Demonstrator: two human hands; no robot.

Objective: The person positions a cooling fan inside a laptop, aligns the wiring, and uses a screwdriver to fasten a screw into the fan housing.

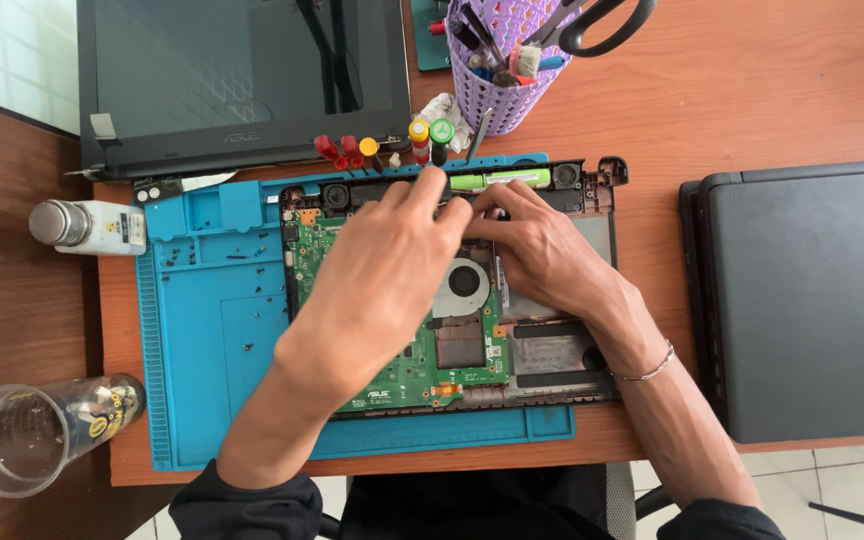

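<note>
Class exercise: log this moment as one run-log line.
left hand: fingertips at laptop base top edge | right hand: same spot | green board exposed | blue mat underneath

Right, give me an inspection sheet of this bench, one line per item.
Surface: wooden desk with a blue repair mat.
Job's things: opened laptop base, green board and fan exposed.
Clutter: screwdrivers, purple tool basket, white bottle, plastic cup, loose screws on the mat.
Grippers: left hand and right hand both rest fingertips at the base's top edge; what they grip is hidden.
Cables: nothing seen.
Surroundings: detached screen, closed black laptop.
</note>
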